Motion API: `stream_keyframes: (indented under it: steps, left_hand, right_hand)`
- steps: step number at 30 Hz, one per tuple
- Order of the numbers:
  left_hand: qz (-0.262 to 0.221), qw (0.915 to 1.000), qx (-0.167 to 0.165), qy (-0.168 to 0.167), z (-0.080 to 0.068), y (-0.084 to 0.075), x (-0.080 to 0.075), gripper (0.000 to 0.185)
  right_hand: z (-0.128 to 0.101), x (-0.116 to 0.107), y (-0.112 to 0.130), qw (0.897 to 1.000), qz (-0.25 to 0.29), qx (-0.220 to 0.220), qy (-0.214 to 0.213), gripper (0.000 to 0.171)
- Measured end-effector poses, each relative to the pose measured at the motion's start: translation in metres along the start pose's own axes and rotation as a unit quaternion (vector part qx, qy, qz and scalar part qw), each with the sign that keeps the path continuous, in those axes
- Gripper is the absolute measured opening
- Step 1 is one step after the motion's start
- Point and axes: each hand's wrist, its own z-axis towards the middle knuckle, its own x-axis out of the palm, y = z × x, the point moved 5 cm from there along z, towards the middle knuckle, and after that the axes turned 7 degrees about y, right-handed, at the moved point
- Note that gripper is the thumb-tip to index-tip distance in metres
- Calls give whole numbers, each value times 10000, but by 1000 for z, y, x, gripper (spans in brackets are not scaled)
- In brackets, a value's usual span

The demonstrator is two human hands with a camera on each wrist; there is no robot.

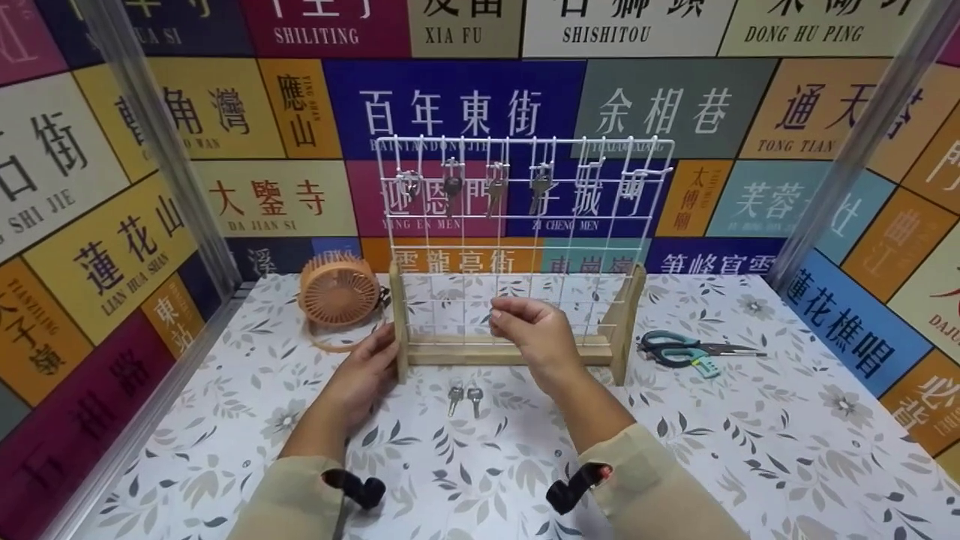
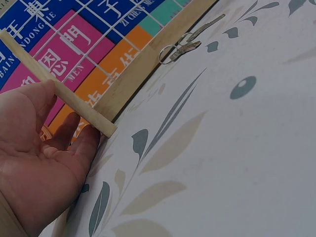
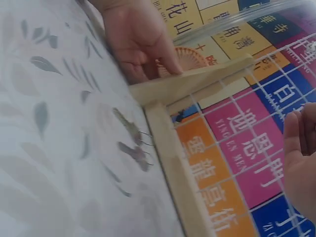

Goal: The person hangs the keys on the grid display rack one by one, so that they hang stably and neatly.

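Sleeves of soft beige cloth sit nearest, each with a black strap at the wrist. Just beyond them, two small metal keys (image 1: 464, 398) lie loose on the leaf-printed tablecloth (image 1: 750, 450), side by side and just in front of the rack's wooden base (image 1: 510, 352).

Judging from that, the hanging looks a little over half done: four bunches of keys (image 1: 471, 187) already dangle from hooks along the top of the rack, two hooks at the right end look bare, and the loose pair on the cloth is not yet hung.

At the rack's near-left wooden post (image 2: 59, 91), the left hand (image 1: 365, 373) rests with relaxed, mostly straight fingers against the wood, steadying it rather than wrapping it. To the front of the wire grid (image 1: 525, 225), the right hand (image 1: 534, 334) is raised with fingertips drawn together; whether it pinches a wire, a key or nothing at all, I cannot tell.

That grid is thin white-coated wire in square cells, held upright between two pale, smooth wooden posts. Off to the right lie teal-handled scissors (image 1: 690, 349); behind the rack on the left stands a small round orange fan (image 1: 339, 292) with a ribbed plastic grille. Farthest back, glossy panels of coloured street signs form the wall (image 1: 225, 112).
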Motion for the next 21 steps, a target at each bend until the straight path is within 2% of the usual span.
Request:
stream_keyframes:
  steps: [4,10,15,21]
  left_hand:
    - [33,10000,-27,-48,-2,-1,-1,52]
    - [-11,10000,6,-23,-2,0,-1,54]
    - [-136,9999,77,-12,-3,0,-1,53]
    - [-230,9994,224,163,-1,-1,1,56]
  right_hand:
    - [0,8,-23,9992,90,310,219,16]
    - [5,16,-44,9968,-58,709,356,19]
    - [8,17,-61,9959,-169,805,371,24]
    - [4,12,-79,9920,-564,1053,409,29]
